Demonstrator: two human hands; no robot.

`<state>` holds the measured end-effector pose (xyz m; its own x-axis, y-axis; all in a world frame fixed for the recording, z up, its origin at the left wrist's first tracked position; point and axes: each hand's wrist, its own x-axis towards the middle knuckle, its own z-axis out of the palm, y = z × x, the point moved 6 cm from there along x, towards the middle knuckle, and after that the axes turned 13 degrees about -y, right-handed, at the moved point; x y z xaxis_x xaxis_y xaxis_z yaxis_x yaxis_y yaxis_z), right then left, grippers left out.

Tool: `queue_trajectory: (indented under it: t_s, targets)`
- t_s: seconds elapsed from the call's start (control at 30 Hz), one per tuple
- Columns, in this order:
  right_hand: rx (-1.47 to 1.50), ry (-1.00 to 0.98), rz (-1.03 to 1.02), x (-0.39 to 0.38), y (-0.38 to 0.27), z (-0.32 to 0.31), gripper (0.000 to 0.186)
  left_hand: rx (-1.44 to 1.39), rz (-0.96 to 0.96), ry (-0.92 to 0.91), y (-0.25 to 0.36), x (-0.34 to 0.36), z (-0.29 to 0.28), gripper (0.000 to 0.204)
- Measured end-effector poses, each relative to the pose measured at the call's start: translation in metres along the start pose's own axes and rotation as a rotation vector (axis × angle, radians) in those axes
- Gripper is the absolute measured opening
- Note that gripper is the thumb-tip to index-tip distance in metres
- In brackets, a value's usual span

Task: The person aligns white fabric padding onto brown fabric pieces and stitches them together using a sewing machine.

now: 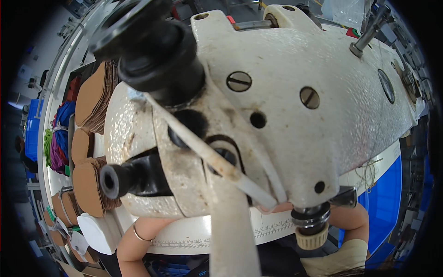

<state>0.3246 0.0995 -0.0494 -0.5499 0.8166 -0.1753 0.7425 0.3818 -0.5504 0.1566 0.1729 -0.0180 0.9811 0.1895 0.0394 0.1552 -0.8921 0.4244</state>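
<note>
The cream industrial sewing machine head (pixel 295 138) fills most of the head view, very close, with screws, holes, a black cylindrical fitting (pixel 161 64) on top and a knurled knob (pixel 312 235) low at the right. A pale strip (pixel 217 161) runs diagonally across it. My left forearm (pixel 134 249), with a bangle at the wrist, reaches under the machine from the lower left; my right forearm (pixel 350 221) comes in from the lower right behind the knob. Both hands are hidden by the machine, so what they hold or touch cannot be seen.
Stacks of tan cut pieces (pixel 87 180), white pieces (pixel 97 231) and bundled coloured material (pixel 62 138) lie on the left of the white table (pixel 198 235), which has a ruler scale along its near edge. A blue bin (pixel 383 203) is at the right. Loose threads (pixel 369 171) hang nearby.
</note>
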Motion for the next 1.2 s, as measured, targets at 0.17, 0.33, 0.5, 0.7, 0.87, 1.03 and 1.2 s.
queue_trajectory:
  t_s: [0.17, 0.33, 0.5, 0.7, 0.87, 1.03, 1.2]
  targets:
    - [0.133, -0.003, 0.060, 0.005, 0.004, -0.006, 0.019, 0.040, -0.008, 0.011, -0.009, 0.001, -0.004, 0.040]
    - [0.240, -0.042, 0.113, 0.010, 0.008, -0.008, 0.023, 0.006, -0.001, 0.026, -0.012, 0.008, -0.011, 0.039]
    - [0.178, -0.016, 0.156, 0.012, 0.011, -0.009, 0.024, -0.026, -0.001, 0.040, -0.016, 0.018, -0.017, 0.038]
    - [0.055, 0.028, 0.217, 0.007, 0.015, 0.000, 0.018, -0.061, 0.006, 0.061, -0.012, 0.030, -0.019, 0.037]
    - [-0.048, 0.257, 0.032, 0.000, 0.003, -0.016, 0.024, -0.129, -0.020, 0.053, -0.008, 0.033, -0.025, 0.036]
    - [-0.972, 0.276, -0.100, -0.006, -0.030, -0.031, 0.018, -0.163, -0.183, 0.183, -0.011, 0.006, -0.035, 0.042]
    - [-1.386, 0.386, -0.143, -0.007, -0.034, -0.026, 0.012, 0.048, -0.358, -0.034, -0.006, -0.020, -0.020, 0.079]
